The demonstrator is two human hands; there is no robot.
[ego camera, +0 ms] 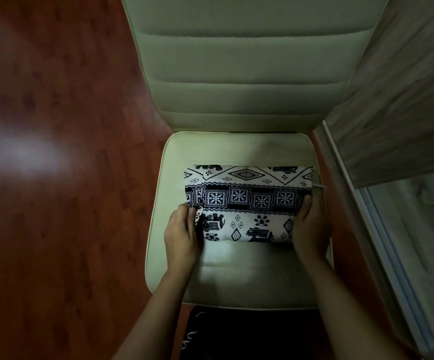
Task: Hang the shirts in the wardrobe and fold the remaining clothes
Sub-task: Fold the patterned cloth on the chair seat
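Observation:
A black-and-white patterned garment (247,201) with elephants and diamonds lies folded into a flat rectangle on the pale green chair seat (236,279). My left hand (181,235) rests against its left end, fingers curled on the edge of the cloth. On the right end my right hand (310,229) presses from the side, fingers wrapped over the fabric. A thin white cord pokes out at the garment's right end.
The chair's padded backrest (244,63) rises behind the seat. Reddish wood floor (55,178) lies to the left. A wardrobe's sliding door and track (392,229) run along the right. Dark clothing with white lettering (236,333) shows below the seat's front edge.

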